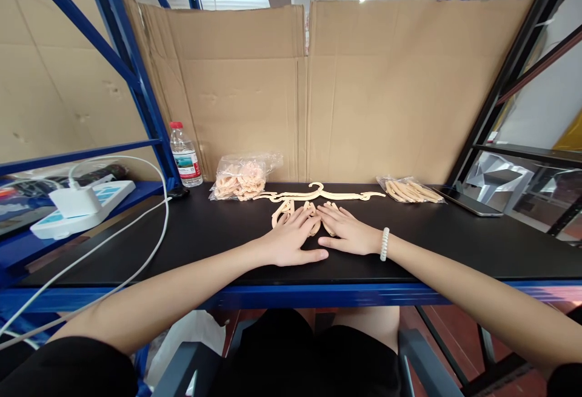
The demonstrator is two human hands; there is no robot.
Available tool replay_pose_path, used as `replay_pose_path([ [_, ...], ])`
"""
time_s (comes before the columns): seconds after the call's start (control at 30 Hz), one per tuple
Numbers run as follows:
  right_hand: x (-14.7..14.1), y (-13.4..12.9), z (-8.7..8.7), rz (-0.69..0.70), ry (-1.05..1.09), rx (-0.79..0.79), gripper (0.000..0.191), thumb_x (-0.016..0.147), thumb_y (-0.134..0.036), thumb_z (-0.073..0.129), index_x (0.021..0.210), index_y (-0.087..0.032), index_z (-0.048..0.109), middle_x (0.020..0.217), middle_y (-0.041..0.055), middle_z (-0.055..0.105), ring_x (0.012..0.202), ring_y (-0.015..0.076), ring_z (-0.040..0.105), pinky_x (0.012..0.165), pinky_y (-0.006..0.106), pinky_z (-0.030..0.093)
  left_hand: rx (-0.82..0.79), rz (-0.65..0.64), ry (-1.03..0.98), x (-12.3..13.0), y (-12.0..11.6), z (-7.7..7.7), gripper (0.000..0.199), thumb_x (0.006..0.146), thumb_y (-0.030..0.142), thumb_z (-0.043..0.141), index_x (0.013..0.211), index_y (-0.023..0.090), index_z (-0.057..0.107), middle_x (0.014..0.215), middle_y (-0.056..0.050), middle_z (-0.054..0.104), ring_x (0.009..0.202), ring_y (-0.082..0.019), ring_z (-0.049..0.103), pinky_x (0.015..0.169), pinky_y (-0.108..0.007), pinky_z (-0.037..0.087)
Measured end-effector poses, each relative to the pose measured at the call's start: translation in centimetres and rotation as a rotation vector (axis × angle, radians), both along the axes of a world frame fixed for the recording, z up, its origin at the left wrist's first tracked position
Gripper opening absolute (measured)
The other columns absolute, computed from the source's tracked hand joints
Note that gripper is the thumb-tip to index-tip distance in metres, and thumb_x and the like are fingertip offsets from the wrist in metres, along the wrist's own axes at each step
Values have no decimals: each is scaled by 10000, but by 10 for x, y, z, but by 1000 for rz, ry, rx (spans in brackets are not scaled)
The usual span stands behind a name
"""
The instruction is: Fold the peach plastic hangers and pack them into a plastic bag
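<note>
Both hands are lying palm down, meeting in front of the body.
The left forearm (182, 291) and right forearm (482, 288) are angling inward; the left hand (291, 238) and right hand (352, 231) are pointing forward and inward, fingers loosely extended, fingertips touching or nearly so, and the left thumb is reaching across nearer the body than the right.

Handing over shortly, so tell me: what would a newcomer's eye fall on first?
The left hand and right hand, palm-down over pale pieces midway along the black tabletop, with a white coiled bracelet on the right wrist. Just behind them lies a cream hanger. A red-capped bottle stands at the back left.
</note>
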State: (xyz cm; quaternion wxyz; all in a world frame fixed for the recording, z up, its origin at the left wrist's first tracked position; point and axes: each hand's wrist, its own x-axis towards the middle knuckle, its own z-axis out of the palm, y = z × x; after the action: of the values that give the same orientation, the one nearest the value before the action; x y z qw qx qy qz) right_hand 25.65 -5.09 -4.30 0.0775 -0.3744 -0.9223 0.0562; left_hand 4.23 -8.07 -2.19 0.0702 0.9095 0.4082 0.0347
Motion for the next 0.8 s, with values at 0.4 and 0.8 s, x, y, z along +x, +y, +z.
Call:
replay_pose_path([
  [0.4, 0, -7, 6, -21, -24, -31, 729, 941, -669, 291, 1531, -258, 170, 1590, 91, 95, 1447, 343, 14, 1137, 600, 97, -64, 210, 9, -20, 13, -1, 951, 788, 809, 321, 1531, 266, 86, 1589, -151, -29, 1454, -348, -62, 1107, -632, 128],
  [0.8, 5, 2, 6, 10, 118, 62, 672, 945, -636, 340, 1501, -263, 284, 1557, 111, 245, 1436, 342, 148, 1118, 622, 144, 1, 220, -78, -13, 9, 1, 848, 821, 769, 317, 1500, 266, 243, 1586, -139, 163, 1461, -354, 64, 1111, -612, 172],
])
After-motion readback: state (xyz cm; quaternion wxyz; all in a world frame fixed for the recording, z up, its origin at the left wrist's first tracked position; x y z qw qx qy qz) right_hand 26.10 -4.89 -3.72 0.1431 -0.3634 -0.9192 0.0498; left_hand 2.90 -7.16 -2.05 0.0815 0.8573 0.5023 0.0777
